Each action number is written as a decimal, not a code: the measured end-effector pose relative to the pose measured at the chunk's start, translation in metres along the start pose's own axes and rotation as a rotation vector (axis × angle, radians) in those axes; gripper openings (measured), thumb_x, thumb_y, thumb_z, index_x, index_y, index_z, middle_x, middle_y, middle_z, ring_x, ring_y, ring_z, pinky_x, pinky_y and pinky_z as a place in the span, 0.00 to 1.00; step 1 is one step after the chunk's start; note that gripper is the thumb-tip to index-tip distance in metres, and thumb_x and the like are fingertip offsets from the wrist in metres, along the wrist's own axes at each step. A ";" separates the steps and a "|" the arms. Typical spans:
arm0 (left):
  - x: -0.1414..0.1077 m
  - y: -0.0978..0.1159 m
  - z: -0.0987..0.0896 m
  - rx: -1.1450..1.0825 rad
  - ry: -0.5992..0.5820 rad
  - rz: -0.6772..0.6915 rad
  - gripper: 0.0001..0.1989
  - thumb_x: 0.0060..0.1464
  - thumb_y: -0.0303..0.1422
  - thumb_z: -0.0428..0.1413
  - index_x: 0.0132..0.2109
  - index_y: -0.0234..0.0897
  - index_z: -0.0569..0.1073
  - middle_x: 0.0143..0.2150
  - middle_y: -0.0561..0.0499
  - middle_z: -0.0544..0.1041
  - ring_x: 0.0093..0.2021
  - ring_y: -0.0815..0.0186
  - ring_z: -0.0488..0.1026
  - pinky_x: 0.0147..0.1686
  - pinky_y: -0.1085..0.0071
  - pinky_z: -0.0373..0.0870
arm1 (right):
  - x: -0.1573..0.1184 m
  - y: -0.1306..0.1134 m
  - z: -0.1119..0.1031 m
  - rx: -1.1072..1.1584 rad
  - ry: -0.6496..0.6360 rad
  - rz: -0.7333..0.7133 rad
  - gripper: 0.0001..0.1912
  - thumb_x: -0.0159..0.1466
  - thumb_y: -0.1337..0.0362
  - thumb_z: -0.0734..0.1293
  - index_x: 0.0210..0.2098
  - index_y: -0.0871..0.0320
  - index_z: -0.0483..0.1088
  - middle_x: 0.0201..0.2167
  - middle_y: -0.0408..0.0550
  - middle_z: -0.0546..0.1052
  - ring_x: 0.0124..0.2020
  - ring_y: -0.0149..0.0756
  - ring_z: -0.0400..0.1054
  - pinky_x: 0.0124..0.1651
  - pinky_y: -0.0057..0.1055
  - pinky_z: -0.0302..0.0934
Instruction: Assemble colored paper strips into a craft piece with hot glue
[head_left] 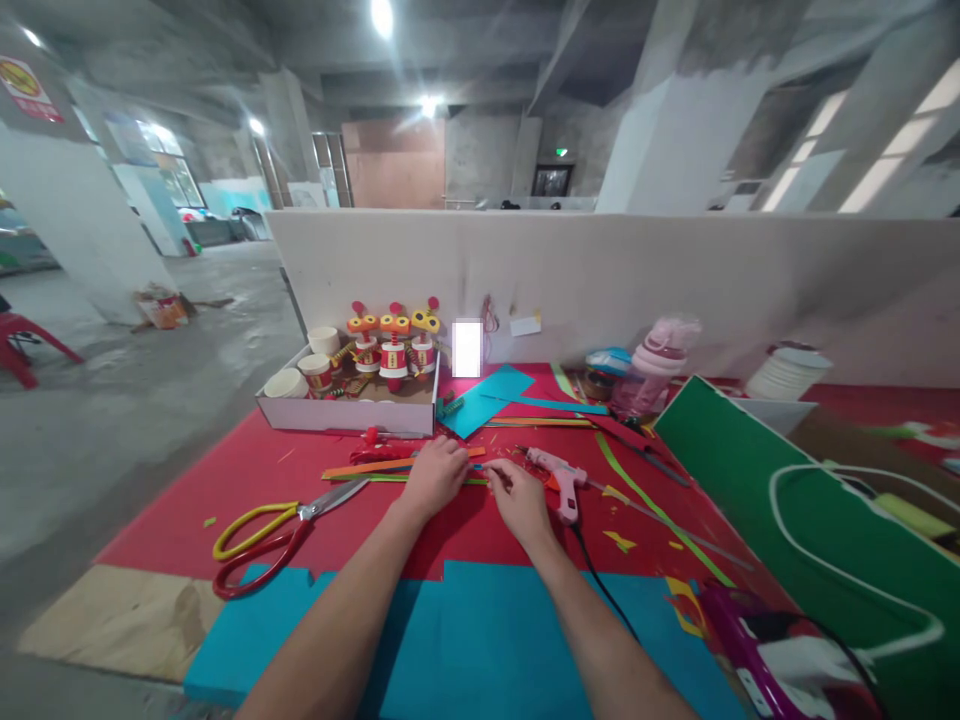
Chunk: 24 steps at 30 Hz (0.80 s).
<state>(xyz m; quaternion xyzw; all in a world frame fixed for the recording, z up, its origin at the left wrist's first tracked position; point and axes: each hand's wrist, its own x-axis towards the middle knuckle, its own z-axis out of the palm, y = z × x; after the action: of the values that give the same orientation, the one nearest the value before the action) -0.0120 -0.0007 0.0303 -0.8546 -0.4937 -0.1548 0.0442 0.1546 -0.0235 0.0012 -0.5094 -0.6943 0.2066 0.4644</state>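
Note:
My left hand [437,475] is closed over thin paper strips, on the red tabletop. An orange paper strip [360,468] and a green paper strip [390,478] stick out to its left. My right hand [519,500] pinches the right end of a narrow paper strip [477,467] that spans the small gap between my hands; its exact colour is hard to make out. A pink glue gun [564,480] lies just right of my right hand. Scissors [300,515] with one yellow and one red handle lie open to my left.
Behind my left hand, a white box [349,416] holds paper-cup figures [394,350] and plain cups. Blue sheets [480,630] cover the front edge. A pink bottle [660,365], a green board [795,530] and a purple device [739,640] with cords stand or lie to the right.

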 end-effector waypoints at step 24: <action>-0.003 -0.028 -0.004 0.162 0.195 -0.195 0.09 0.58 0.30 0.47 0.37 0.39 0.72 0.40 0.45 0.75 0.44 0.57 0.65 0.40 0.61 0.55 | 0.005 0.006 -0.008 0.229 0.079 0.185 0.11 0.60 0.61 0.59 0.37 0.57 0.71 0.28 0.46 0.77 0.25 0.33 0.71 0.29 0.29 0.68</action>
<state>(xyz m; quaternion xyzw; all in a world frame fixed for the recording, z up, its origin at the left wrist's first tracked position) -0.0382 0.0104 0.0312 -0.7771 -0.5786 -0.2006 0.1455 0.1639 -0.0182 0.0027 -0.5227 -0.5975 0.3064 0.5252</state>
